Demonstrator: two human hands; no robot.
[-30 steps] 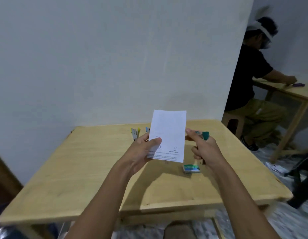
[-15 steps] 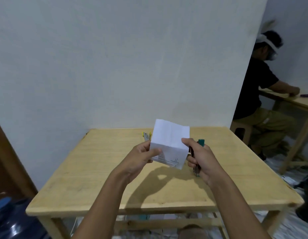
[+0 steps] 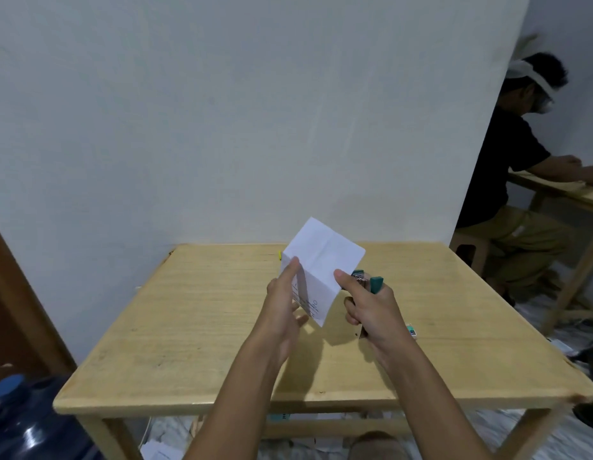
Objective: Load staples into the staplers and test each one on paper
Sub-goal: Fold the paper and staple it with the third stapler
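Note:
A folded white paper (image 3: 321,260) with print along its lower edge hangs tilted above the wooden table (image 3: 189,327). My left hand (image 3: 281,303) holds its left side, thumb on the front and fingers behind. My right hand (image 3: 371,310) grips a green stapler (image 3: 375,282), whose metal nose sits by the paper's right edge, and my right thumb touches that edge. A small green-and-white staple box (image 3: 411,328) lies on the table just right of my right hand. A yellow stapler (image 3: 280,255) barely peeks out behind the paper.
A white wall stands right behind the table. A blue water jug (image 3: 29,419) sits on the floor at the lower left beside a brown door frame. Another person (image 3: 507,180) sits at a second table (image 3: 553,194) on the right. Papers litter the floor.
The paper has turned from upright to a diagonal tilt and come closer to the stapler's nose. The view has shifted, so the staple box now shows right of my right hand.

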